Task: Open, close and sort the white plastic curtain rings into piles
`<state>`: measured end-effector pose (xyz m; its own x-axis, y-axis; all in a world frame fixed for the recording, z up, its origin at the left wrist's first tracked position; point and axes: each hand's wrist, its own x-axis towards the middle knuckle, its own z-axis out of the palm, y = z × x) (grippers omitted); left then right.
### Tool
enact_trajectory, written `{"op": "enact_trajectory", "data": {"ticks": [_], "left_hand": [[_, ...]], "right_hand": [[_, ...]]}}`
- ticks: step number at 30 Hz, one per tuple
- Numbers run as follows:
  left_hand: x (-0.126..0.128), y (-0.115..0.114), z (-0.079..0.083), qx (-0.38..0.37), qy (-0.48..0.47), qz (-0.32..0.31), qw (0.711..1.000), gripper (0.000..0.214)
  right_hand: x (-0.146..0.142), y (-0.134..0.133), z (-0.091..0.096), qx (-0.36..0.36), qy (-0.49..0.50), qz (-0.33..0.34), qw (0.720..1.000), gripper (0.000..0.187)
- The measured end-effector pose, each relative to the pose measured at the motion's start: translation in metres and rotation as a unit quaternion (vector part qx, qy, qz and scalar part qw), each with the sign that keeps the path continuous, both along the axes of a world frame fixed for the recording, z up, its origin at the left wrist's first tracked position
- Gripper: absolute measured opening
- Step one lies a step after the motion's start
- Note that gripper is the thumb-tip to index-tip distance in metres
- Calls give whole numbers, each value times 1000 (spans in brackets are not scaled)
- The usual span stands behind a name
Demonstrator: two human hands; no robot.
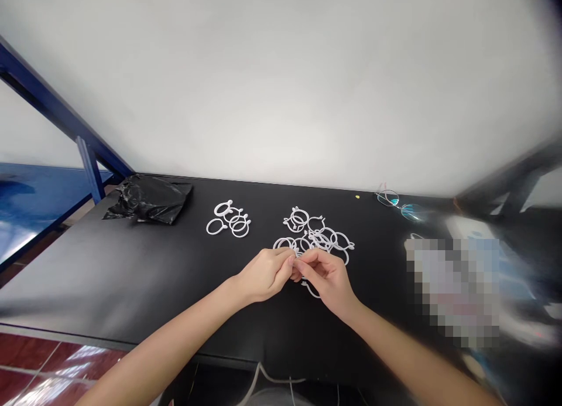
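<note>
My left hand [268,272] and my right hand [328,280] meet at the fingertips over the black table, thumbs and fingers pinched together. The fingers hide whatever small thing is between them. Just beyond and partly beneath my hands lies a loose pile of white plastic curtain rings [324,237], each with small tabs; several show a gap at the tabs. One white ring [311,289] shows partly below my right hand, its rest covered. A smaller group of white curtain rings [239,226] lies to the left, apart from my hands.
A crumpled black plastic bag [149,200] lies at the table's back left. Glasses [389,198] rest at the back right, near a tiny yellow bit [357,197]. A blurred, pixelated item [454,292] is on the right. Blue metal bars [57,104] slant at left; a pale wall [281,84] stands behind.
</note>
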<state>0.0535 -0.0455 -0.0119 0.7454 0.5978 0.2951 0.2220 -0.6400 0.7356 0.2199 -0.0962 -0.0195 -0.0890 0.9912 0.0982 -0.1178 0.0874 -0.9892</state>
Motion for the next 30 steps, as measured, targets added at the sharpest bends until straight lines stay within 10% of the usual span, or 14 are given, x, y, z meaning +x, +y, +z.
{"op": "enact_trajectory", "data": {"ticks": [14,23,30], "left_hand": [[-56,64,-7,221,207,310,901,30],[-65,72,-15,251,237,337,876,17],[-32,43,-6,124,97,144,977,18]], "right_hand": [[14,14,-1,-19,41,-116,992,17],[14,13,0,-5,30,-129,991,15],[14,13,0,-1,21,-139,990,13]]}}
